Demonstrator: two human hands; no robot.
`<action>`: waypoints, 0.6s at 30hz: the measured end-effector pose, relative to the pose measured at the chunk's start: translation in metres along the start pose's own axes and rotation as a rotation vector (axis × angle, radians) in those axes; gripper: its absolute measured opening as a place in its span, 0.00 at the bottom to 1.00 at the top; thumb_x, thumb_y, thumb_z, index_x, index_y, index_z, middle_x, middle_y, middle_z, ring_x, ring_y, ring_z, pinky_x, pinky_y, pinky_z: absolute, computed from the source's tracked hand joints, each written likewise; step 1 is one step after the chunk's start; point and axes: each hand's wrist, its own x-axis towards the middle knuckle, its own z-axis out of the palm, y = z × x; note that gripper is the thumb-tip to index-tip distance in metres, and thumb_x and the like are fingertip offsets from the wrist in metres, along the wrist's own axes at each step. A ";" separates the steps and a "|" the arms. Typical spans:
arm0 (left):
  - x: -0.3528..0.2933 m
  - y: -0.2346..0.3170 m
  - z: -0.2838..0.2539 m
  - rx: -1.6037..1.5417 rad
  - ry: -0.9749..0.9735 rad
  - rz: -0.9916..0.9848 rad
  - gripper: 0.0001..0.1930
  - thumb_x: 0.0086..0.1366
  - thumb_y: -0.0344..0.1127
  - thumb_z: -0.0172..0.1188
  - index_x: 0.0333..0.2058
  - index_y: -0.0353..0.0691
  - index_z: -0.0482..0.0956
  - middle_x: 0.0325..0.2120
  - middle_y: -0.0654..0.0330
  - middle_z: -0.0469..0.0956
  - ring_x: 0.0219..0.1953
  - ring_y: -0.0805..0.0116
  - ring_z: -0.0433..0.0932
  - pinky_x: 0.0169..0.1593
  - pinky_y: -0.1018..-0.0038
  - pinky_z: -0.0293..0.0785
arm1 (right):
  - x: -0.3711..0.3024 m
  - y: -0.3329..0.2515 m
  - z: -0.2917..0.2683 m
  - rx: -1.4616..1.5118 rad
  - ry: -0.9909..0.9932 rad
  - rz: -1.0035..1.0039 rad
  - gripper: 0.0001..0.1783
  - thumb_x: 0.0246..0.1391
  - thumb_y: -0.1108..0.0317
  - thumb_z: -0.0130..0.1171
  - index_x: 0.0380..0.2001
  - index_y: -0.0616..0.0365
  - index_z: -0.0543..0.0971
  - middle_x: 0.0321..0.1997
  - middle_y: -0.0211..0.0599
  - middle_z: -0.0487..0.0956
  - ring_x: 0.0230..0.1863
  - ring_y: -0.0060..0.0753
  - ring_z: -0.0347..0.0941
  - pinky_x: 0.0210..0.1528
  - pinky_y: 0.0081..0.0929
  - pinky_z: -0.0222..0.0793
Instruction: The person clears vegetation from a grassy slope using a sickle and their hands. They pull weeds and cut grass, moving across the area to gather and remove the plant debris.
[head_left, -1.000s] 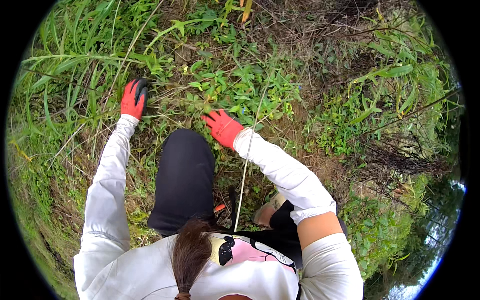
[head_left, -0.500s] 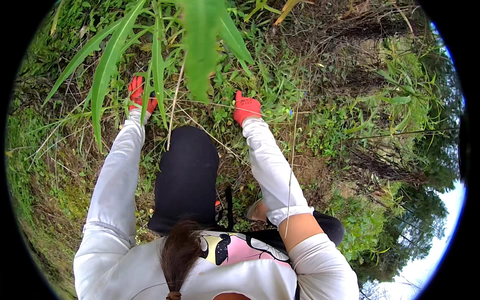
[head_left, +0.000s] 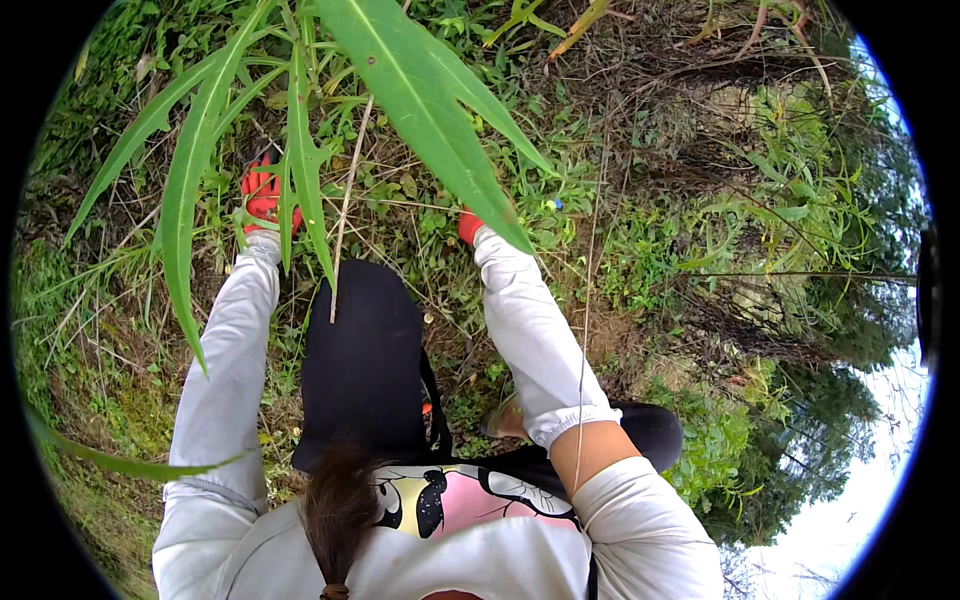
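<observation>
My left hand (head_left: 264,197), in a red glove, reaches into the low green weeds (head_left: 410,235) at the upper left. Its fingers look stretched out, with stems and narrow leaves crossing in front; nothing held can be made out. My right hand (head_left: 469,227), also red-gloved, is down among the weeds to the right. A broad green leaf (head_left: 430,110) close to the camera covers most of it, fingers included. Between the hands a thin dry stalk (head_left: 346,200) slants down to my black-clad knee (head_left: 362,340).
Long jagged leaves (head_left: 190,190) hang over the upper left. A thin dry stem (head_left: 592,250) rises beside my right forearm. Tangled dead brush (head_left: 740,65) lies at the far right, with trees (head_left: 830,440) beyond. A small blue flower (head_left: 557,204) grows right of my right hand.
The near leaves have swung, and the broad one now covers my right hand, which showed as a closed fist earlier. My left hand has shifted slightly left. Another leaf has entered at lower left.
</observation>
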 end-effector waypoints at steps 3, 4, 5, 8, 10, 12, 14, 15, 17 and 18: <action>0.008 -0.010 0.010 -0.136 0.160 -0.015 0.32 0.49 0.49 0.57 0.52 0.41 0.67 0.58 0.45 0.57 0.59 0.46 0.56 0.61 0.53 0.49 | -0.007 -0.003 -0.014 -0.694 -0.272 -0.348 0.16 0.50 0.61 0.50 0.36 0.62 0.76 0.36 0.45 0.79 0.38 0.46 0.76 0.38 0.39 0.69; 0.004 -0.013 0.002 -0.093 0.128 -0.007 0.31 0.50 0.49 0.57 0.52 0.41 0.67 0.58 0.45 0.57 0.58 0.45 0.57 0.61 0.53 0.49 | -0.022 -0.015 -0.021 -0.638 -0.268 -0.312 0.17 0.48 0.62 0.51 0.38 0.62 0.76 0.36 0.45 0.79 0.38 0.46 0.76 0.37 0.38 0.70; 0.002 -0.014 -0.008 -0.055 0.102 0.008 0.31 0.50 0.50 0.57 0.52 0.41 0.67 0.58 0.45 0.57 0.58 0.45 0.57 0.61 0.53 0.50 | -0.036 -0.025 -0.032 -0.580 -0.256 -0.271 0.18 0.46 0.62 0.52 0.39 0.62 0.76 0.36 0.44 0.79 0.38 0.45 0.76 0.37 0.38 0.71; -0.001 -0.009 0.010 -0.571 0.087 -0.199 0.32 0.53 0.54 0.53 0.54 0.43 0.65 0.59 0.46 0.56 0.60 0.45 0.54 0.62 0.54 0.48 | -0.045 -0.022 -0.048 -0.613 -0.332 -0.331 0.32 0.46 0.54 0.52 0.53 0.59 0.66 0.41 0.44 0.78 0.43 0.43 0.74 0.44 0.35 0.69; -0.005 -0.010 0.023 -0.495 -0.001 -0.209 0.32 0.55 0.55 0.51 0.56 0.45 0.63 0.60 0.47 0.54 0.62 0.46 0.51 0.63 0.54 0.45 | -0.042 -0.016 -0.046 -0.557 -0.346 -0.275 0.28 0.46 0.55 0.53 0.49 0.59 0.69 0.40 0.44 0.78 0.42 0.44 0.74 0.43 0.35 0.70; -0.004 -0.009 0.003 -0.030 -0.114 -0.102 0.33 0.56 0.56 0.50 0.57 0.45 0.61 0.61 0.48 0.53 0.62 0.47 0.50 0.64 0.55 0.43 | -0.043 -0.037 -0.060 -0.619 -0.485 -0.240 0.22 0.45 0.56 0.54 0.41 0.59 0.75 0.38 0.45 0.78 0.41 0.46 0.74 0.42 0.37 0.70; 0.000 -0.009 0.004 -0.078 -0.026 -0.089 0.33 0.56 0.55 0.50 0.57 0.44 0.61 0.60 0.47 0.53 0.62 0.47 0.50 0.64 0.54 0.43 | -0.034 -0.028 -0.052 -0.645 -0.413 -0.289 0.20 0.47 0.55 0.52 0.40 0.57 0.76 0.38 0.46 0.78 0.42 0.47 0.74 0.43 0.37 0.70; 0.005 -0.007 0.008 -0.157 0.032 -0.091 0.33 0.55 0.55 0.51 0.57 0.44 0.61 0.60 0.47 0.54 0.62 0.47 0.51 0.64 0.54 0.44 | -0.026 -0.020 -0.050 -0.611 -0.390 -0.268 0.18 0.46 0.59 0.52 0.38 0.57 0.76 0.36 0.45 0.78 0.41 0.46 0.75 0.42 0.37 0.70; 0.002 -0.012 0.025 -0.304 0.091 -0.101 0.34 0.55 0.55 0.51 0.57 0.43 0.61 0.60 0.47 0.54 0.62 0.47 0.51 0.64 0.54 0.44 | -0.031 -0.008 -0.046 -0.498 -0.266 -0.345 0.18 0.44 0.63 0.52 0.39 0.59 0.74 0.35 0.45 0.79 0.40 0.46 0.76 0.41 0.36 0.71; 0.001 -0.016 0.033 -0.363 0.110 -0.103 0.34 0.55 0.55 0.51 0.57 0.42 0.61 0.59 0.46 0.55 0.62 0.47 0.51 0.63 0.54 0.44 | -0.035 -0.012 -0.044 -0.534 -0.352 -0.250 0.20 0.44 0.62 0.52 0.41 0.60 0.72 0.37 0.47 0.79 0.40 0.47 0.75 0.41 0.35 0.71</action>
